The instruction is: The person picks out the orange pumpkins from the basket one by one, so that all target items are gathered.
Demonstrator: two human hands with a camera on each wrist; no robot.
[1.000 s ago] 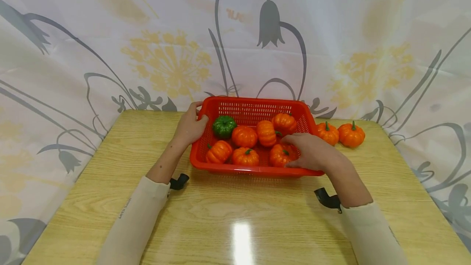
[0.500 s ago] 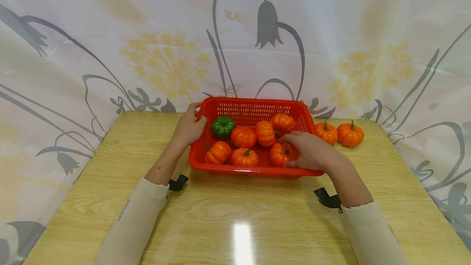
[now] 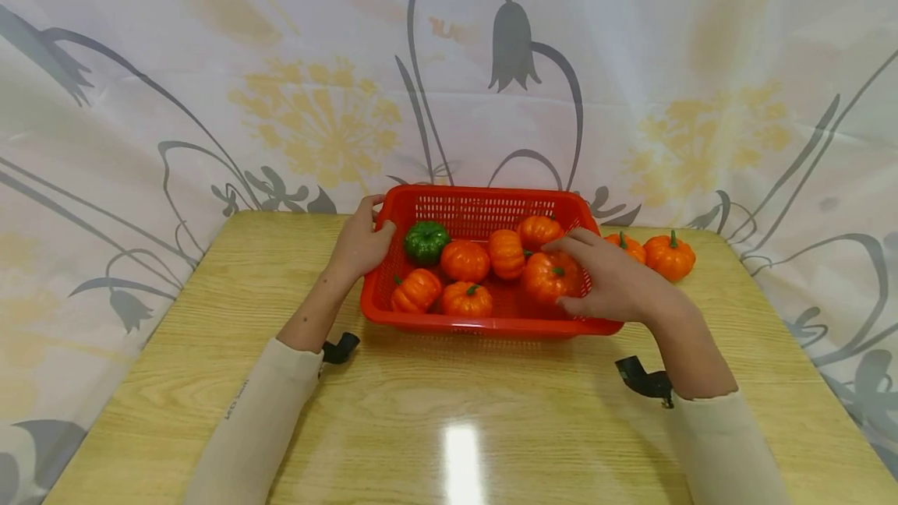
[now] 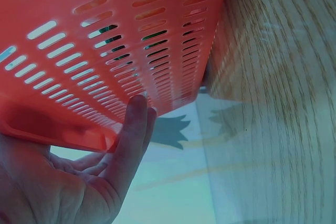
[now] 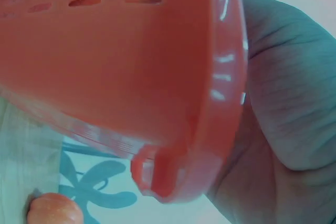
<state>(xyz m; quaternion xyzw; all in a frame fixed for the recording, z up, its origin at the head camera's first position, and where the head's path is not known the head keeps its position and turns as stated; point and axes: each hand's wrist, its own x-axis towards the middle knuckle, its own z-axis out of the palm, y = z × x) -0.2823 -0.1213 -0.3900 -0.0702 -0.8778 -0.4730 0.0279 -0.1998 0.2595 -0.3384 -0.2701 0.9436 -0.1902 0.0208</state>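
Observation:
My left hand (image 3: 363, 244) grips the left rim of a red plastic basket (image 3: 477, 324), thumb over the rim. In the left wrist view its fingers (image 4: 135, 124) lie along the outside of the slotted basket wall (image 4: 79, 30). Over the basket's right end, my right hand (image 3: 613, 275) holds a small orange pumpkin (image 3: 550, 279) between thumb and fingers. In the right wrist view the basket's corner (image 5: 173, 66) hides that pumpkin and the fingertips; the palm (image 5: 294, 93) shows behind the rim. A green pumpkin (image 3: 426, 243) and several orange pumpkins (image 3: 465, 262) lie inside the basket.
Two more orange pumpkins, the outer one (image 3: 669, 257) in fuller view, stand on the wooden table (image 3: 393, 419) right of the basket. A flower-patterned cloth (image 3: 316, 37) hangs close behind the basket. Black wrist mounts (image 3: 341, 347) jut inward from both forearms.
My right hand has moved a little right and up with the orange pumpkin, which has risen from its spot in the basket. The left hand and the basket have stayed in place.

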